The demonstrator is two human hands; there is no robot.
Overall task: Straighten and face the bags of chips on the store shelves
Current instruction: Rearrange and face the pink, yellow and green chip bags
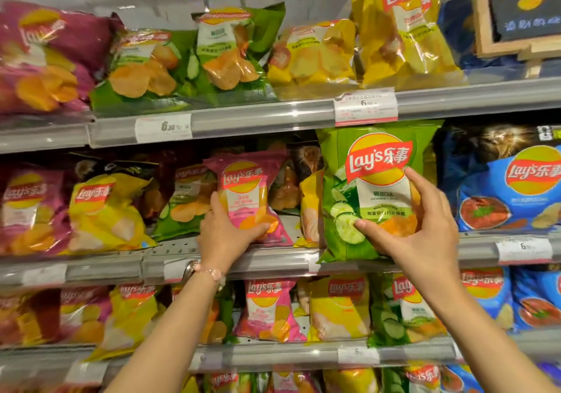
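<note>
Centre of the frame, middle shelf: both hands are working bags at once. Left hand (226, 235) grips the lower part of a small pink foil chip bag (247, 195), thumb across its front, fingers wrapped behind; the bag stands upright just left of centre, logo toward the camera, long axis vertical with a slight lean of the top to the left. Right hand (425, 225) holds a larger green cucumber-flavour chip bag (373, 186) at centre right, thumb pressed on the printed cucumber slices, fingers curled around its right edge. That bag stands upright, face squarely forward, long axis vertical, bottom seam on the grey metal shelf lip (273, 259) and slightly overhanging it. Step in hand looks like facing: two bags pulled to the front edge and squared up. Next move probably calls for seating the green bag back so its base clears the lip, and truing the pink one, which stands alone ahead of its row. Still untidy: a yellow chip bag (103, 210) at mid left slumps toward lower right, and the green bags on the top shelf (188, 59) at upper centre lie tipped back, faces angled upward. White price tags (365, 106) sit clipped on the shelf rails.
</note>
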